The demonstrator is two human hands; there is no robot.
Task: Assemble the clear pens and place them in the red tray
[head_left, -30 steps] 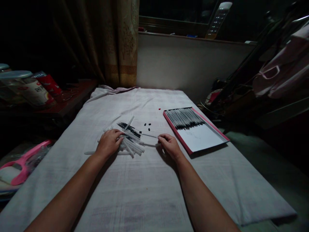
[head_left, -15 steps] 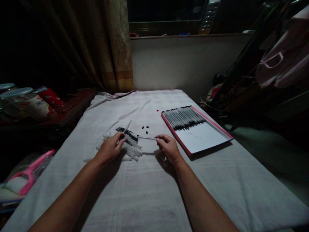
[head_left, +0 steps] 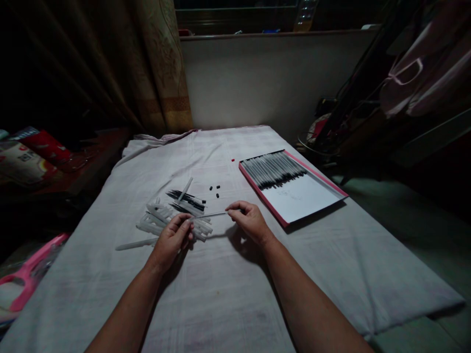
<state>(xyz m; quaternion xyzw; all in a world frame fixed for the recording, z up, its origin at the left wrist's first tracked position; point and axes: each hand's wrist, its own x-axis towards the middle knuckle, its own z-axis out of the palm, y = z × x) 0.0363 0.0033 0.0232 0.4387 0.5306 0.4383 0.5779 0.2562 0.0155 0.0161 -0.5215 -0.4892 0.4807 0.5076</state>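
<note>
A thin, pale pen refill (head_left: 211,214) stretches between my two hands above the table. My right hand (head_left: 250,221) pinches its right end, where something dark shows by the fingertips. At the other end, the closed fingertips of my left hand (head_left: 175,238) grip it; whether a barrel is also in that palm is hidden. Beside and behind my left hand lies a loose pile of translucent pen barrels (head_left: 154,220). Several black pen tips or caps (head_left: 189,198) lie at the pile's far side, with one clear barrel (head_left: 185,189) across them.
An open box (head_left: 309,203) with red edges holds a row of pens (head_left: 275,169) on the right. Small black plugs (head_left: 218,195) and a red one (head_left: 233,160) lie mid-table. Pink scissors (head_left: 27,279) sit beyond the left edge; jars and a red packet (head_left: 47,147) stand on a side table.
My left hand has come away from the pile to the left end of the refill. The view has shifted slightly. My right hand still holds the refill.
</note>
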